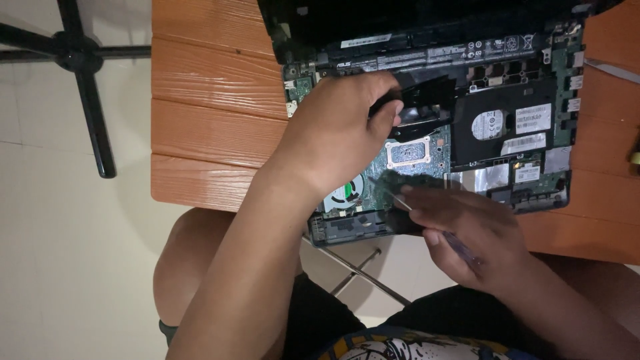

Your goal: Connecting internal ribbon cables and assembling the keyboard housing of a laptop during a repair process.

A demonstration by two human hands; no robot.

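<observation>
Hidden and cut-off parts, head view

Laptop (427, 100): top edge cut by the frame; left part of the green board covered by the left hand (333, 140). Fan (347, 193): mostly under the left wrist. Screwdriver (427, 223): tip blurred, handle buried in the right hand (470, 233). Chair base (83, 60): cut at top and left. Small yellow item (635, 158): clipped at right edge, kind unclear. Labels: too small to read.

Orange wood-slat table (200, 127), black chair base (80, 60) on pale tile floor (60, 267), upper left.
</observation>
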